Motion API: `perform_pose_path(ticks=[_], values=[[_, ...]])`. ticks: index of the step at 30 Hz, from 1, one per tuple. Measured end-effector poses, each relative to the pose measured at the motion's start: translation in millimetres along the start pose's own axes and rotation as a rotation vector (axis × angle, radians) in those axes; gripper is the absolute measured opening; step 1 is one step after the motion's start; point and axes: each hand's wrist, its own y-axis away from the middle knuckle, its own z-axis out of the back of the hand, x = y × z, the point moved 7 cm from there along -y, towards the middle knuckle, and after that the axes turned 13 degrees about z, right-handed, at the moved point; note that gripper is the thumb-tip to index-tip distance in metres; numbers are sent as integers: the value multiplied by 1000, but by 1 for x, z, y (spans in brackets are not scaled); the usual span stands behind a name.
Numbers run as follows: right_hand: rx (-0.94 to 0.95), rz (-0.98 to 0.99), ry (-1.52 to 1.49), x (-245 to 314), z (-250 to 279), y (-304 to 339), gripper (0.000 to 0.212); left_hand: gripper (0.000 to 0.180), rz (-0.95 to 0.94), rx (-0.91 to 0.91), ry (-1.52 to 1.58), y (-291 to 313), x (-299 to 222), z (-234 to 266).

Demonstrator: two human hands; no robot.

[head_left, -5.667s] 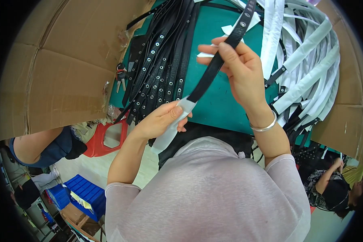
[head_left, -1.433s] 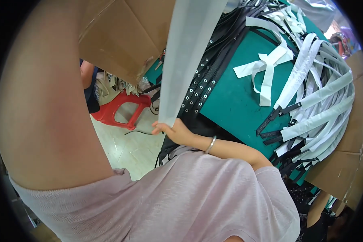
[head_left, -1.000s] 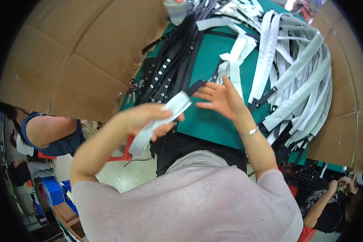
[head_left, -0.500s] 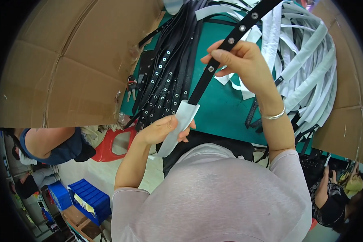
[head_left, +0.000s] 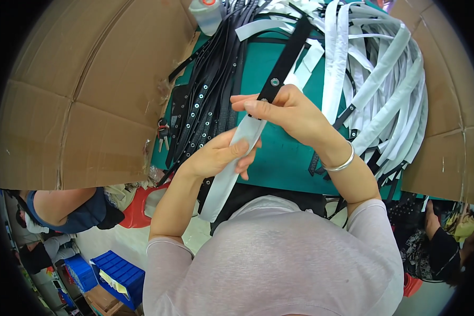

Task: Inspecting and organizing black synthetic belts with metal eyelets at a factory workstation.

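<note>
My left hand (head_left: 213, 156) is closed round a flat white sleeve (head_left: 222, 190), which slants down toward my lap. Out of the sleeve's upper end comes a black belt (head_left: 288, 55) with metal eyelets. At the sleeve's mouth, my right hand (head_left: 295, 113) pinches the belt between thumb and fingers; a silver bangle is on that wrist. How far the belt reaches inside the sleeve is hidden. Left of my hands lies a bundle of black eyelet belts (head_left: 208, 87). To the right, a big heap of white-sleeved belts (head_left: 387, 102) hangs over the table's near edge.
Cardboard walls (head_left: 42, 116) flank the green tabletop (head_left: 279, 166) on both sides. Keys (head_left: 164, 131) lie by the left wall, and a translucent container (head_left: 206, 16) stands at the back. Blue crates (head_left: 120, 274) are on the lower left. Other people sit to both sides.
My right hand has come down along the belt to the sleeve's mouth. Less belt now shows above the sleeve, and its far end has come into view. My left hand still grips the sleeve.
</note>
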Motion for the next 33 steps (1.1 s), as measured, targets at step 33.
perform_pose_path(ticks=[33], values=[[-195,-329,968,-148,171,5,54,26,-147,-888,24,-118,-4,108]])
